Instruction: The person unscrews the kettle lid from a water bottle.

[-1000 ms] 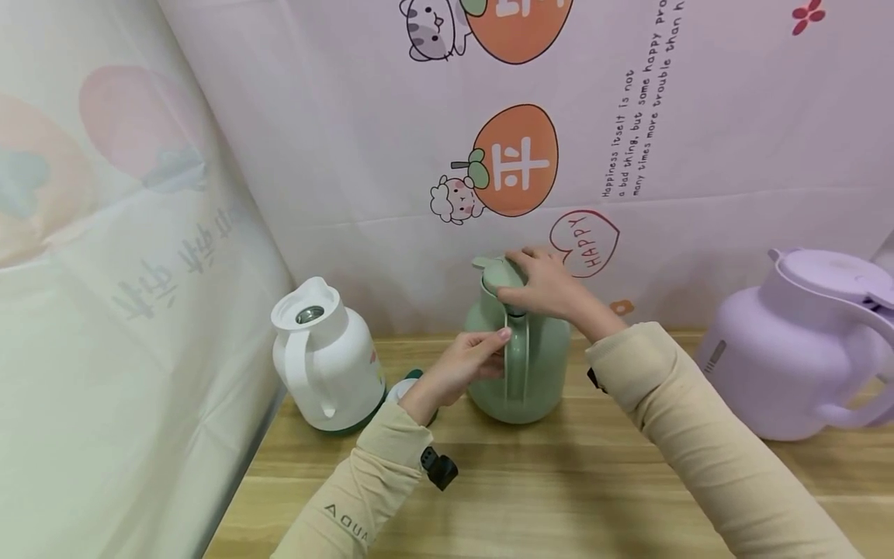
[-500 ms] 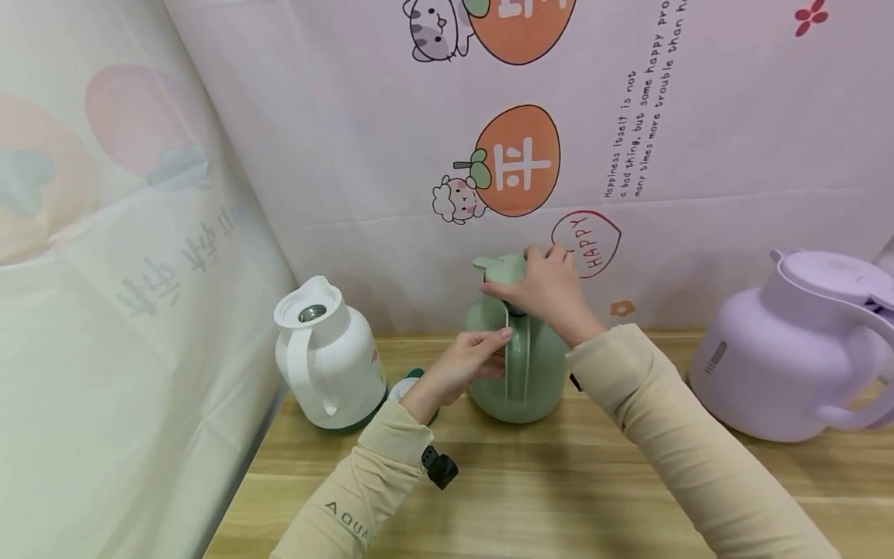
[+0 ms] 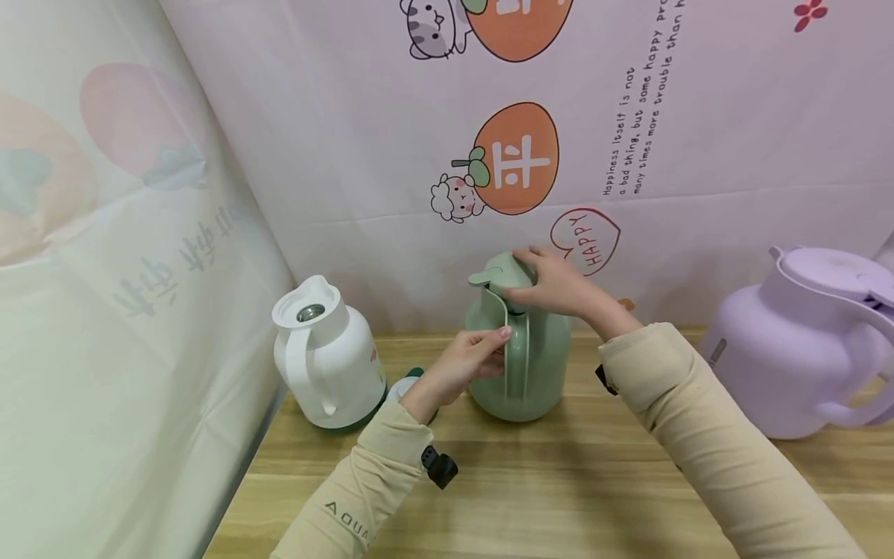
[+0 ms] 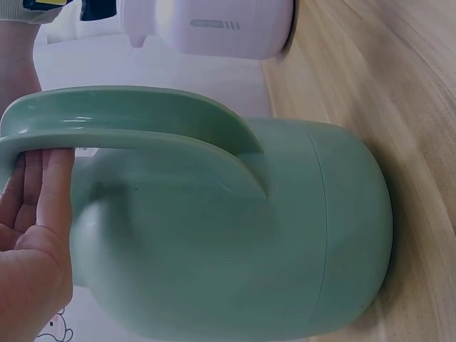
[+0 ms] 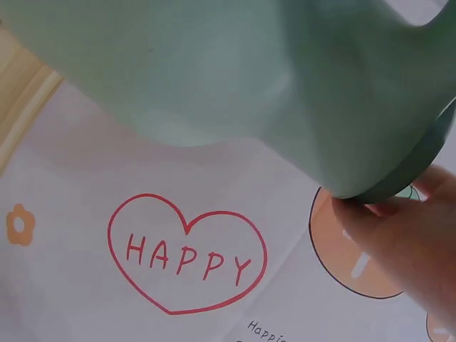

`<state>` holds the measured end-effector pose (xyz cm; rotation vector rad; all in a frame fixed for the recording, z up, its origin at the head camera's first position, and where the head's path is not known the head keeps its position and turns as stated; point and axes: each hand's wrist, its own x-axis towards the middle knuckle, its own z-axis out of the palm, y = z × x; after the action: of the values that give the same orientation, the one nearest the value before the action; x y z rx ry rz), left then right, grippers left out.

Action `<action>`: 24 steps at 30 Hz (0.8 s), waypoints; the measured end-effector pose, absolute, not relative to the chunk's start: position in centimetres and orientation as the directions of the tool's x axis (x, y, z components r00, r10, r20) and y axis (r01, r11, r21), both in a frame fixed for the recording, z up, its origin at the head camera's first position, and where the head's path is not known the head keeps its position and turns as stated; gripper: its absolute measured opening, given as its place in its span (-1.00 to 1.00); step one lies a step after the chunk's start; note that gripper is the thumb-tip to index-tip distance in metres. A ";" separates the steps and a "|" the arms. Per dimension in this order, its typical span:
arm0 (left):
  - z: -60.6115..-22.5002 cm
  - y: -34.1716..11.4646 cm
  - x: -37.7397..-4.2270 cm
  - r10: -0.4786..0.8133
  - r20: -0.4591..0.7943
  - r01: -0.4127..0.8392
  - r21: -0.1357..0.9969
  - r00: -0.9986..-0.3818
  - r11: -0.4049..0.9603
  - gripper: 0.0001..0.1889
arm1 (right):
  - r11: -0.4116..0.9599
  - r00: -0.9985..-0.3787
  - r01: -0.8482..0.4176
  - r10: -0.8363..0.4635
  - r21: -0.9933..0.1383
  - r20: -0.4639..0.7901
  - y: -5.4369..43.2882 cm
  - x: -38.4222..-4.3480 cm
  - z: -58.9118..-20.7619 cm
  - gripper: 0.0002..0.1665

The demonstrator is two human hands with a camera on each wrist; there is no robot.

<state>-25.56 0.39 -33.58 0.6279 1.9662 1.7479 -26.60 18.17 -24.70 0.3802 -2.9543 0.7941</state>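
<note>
A green insulated jug (image 3: 548,365) stands upright on the wooden table. My left hand (image 3: 464,365) holds its handle (image 4: 142,117), thumb on the side nearest me and fingers reaching behind, as the left wrist view shows too. On top sits a round green lid (image 3: 504,273) with a small tab sticking out to the left. My right hand (image 3: 559,286) grips this lid from the right, thumb in front and fingers over the far side. In the right wrist view, the fingers (image 5: 377,224) lie at the lid's dark green edge (image 5: 410,167).
To the left is a white jug (image 3: 335,365) with its mouth uncovered. A small white piece with a green tab (image 3: 403,387) lies partly hidden behind my left wrist. A larger purple jug (image 3: 775,365) stands on the right. Printed cloth (image 3: 363,171) hangs close behind.
The lid has turned, its tab swinging from the back left towards the front left. My right hand shifted its hold around the lid and then moved right. The left hand stays put.
</note>
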 end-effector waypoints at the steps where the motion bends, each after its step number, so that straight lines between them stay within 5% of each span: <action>1: -33.6 0.3 -25.5 0.594 -0.020 0.049 0.994 -0.804 0.100 -0.52 | 0.840 -0.969 -0.248 -0.219 -0.483 0.117 18.1 -26.6 -24.7 -0.12; 10: -33.4 0.3 -25.5 0.589 -0.030 0.044 0.993 -0.807 0.112 -0.53 | 0.903 -0.985 -0.106 -0.039 -0.416 0.167 16.9 -26.1 -24.2 0.02; 24: -33.6 0.4 -25.7 0.589 -0.032 0.051 0.991 -0.808 0.124 -0.53 | 0.851 -0.982 -0.186 -0.167 -0.491 0.084 18.5 -26.4 -23.4 -0.03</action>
<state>-25.65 0.41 -33.58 0.6173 1.9900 1.7282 -26.36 18.50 -23.42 0.2851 -2.9857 0.7975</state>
